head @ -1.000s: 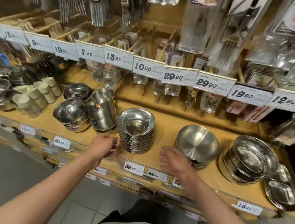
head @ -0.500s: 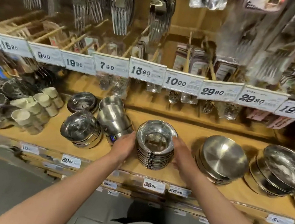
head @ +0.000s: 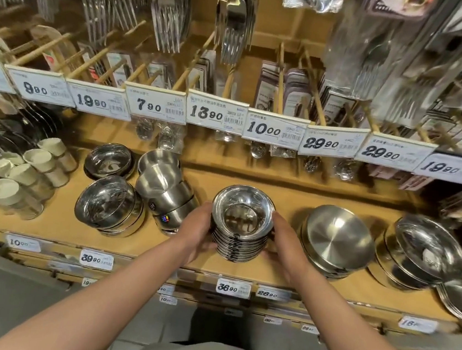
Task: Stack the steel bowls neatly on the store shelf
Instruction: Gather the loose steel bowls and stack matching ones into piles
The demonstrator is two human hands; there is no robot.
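Steel bowls (head: 241, 224), round, polished and nested in a ribbed stack, stand on the tan wooden shelf (head: 142, 239); the left hand (head: 195, 228) and the right hand (head: 284, 238) each wrap a curled-finger grip around the stack's sides.

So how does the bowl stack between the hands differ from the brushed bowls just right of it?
The held stack has small, mirror-shiny bowls, many rims showing, with both hands against its sides. The brushed bowls are wider, matte, fewer in the pile, and untouched. Both are steel, nested mouth-up on the same wooden shelf.
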